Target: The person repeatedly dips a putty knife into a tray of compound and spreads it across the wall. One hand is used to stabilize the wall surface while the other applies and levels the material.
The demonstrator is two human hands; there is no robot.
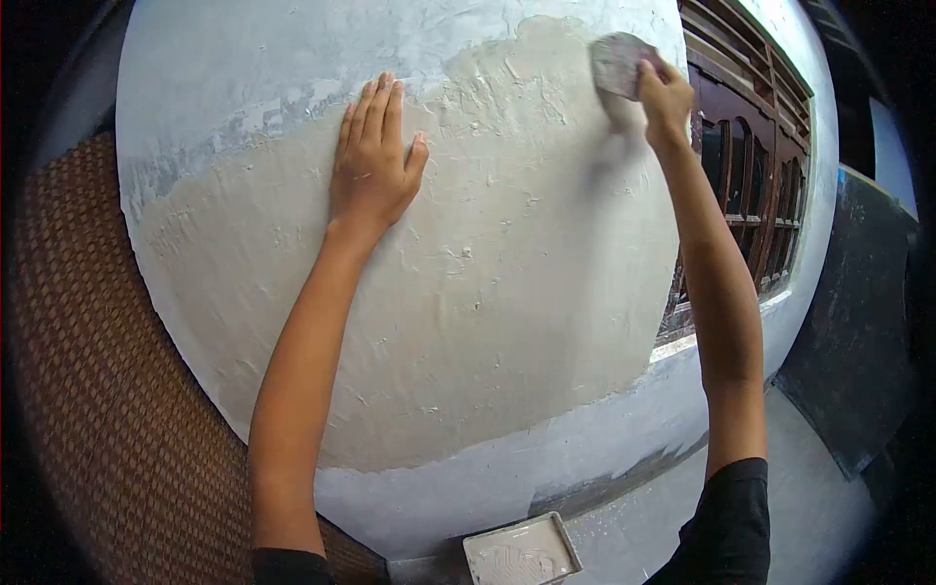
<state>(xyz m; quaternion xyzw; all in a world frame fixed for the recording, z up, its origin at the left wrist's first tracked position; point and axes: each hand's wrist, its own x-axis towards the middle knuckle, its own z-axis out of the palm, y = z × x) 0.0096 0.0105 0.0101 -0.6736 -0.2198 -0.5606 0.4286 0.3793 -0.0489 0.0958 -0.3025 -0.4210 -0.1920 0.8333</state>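
Observation:
My left hand lies flat against the wall, fingers stretched upward and together, thumb apart, with nothing held. It rests on a broad area of beige plaster with small ridges and lumps. At the upper right, my right hand grips a rounded, flat scraper smeared with grey-beige material. The scraper is near the plaster's upper right edge, beside the window; whether it touches the wall cannot be made out. Pale bluish wall shows above the plaster.
A rectangular tray of beige paste stands on the floor below. The window with dark wooden frames is on the right, a dark panel beyond it. A brown woven mat covers the left side.

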